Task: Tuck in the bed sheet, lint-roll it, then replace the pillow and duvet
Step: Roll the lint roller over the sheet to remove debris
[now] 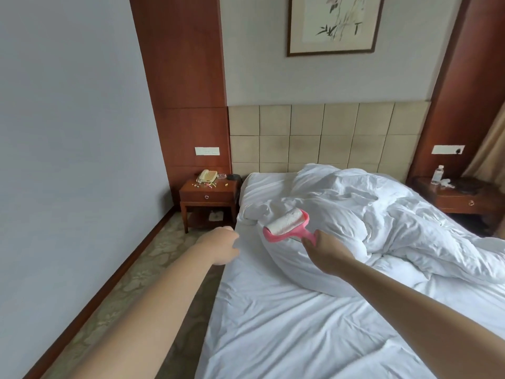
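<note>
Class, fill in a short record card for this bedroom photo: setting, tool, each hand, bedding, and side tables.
setting: bed with white sheet and tiled headboard
tool: pink lint roller, held above the bedding
right hand: grips the roller's handle
left hand: at the bed's edge, fingers loosely curled, holding nothing
bedding: rumpled duvet heaped on the bed's far side
side tables: telephone on one, water bottle on the other

No readable text anywhere here: the water bottle (437, 175) label is too small to make out, and the dark marks on the framed painting (334, 24) stay illegible.
</note>
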The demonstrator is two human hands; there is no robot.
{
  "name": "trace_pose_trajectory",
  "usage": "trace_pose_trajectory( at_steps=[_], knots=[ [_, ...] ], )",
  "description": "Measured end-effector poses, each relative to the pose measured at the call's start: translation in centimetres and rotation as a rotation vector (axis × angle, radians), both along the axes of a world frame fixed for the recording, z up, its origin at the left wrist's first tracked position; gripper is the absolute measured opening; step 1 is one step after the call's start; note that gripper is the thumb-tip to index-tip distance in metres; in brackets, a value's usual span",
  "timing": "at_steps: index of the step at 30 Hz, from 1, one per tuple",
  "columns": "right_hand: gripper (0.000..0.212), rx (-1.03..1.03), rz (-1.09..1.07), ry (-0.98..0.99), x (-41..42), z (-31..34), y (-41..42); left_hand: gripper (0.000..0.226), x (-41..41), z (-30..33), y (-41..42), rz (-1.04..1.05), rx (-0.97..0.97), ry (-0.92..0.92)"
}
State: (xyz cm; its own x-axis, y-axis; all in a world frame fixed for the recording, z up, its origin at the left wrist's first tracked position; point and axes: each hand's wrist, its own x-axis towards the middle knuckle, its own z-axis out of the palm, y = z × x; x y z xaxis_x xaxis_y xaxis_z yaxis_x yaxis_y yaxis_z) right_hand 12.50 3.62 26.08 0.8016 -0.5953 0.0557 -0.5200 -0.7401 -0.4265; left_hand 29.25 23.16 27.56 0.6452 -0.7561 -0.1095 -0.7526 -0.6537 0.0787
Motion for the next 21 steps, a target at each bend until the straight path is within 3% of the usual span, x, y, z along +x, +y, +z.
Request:
trace_pose_trajectory(
  at_steps=[21],
  knots=[
    [0.039, -0.007, -0.104, 0.01, 18.7, 0.4, 0.9, 0.052, 22.9, -0.3, 0.5, -0.138, 0.063, -0.028]
  ],
)
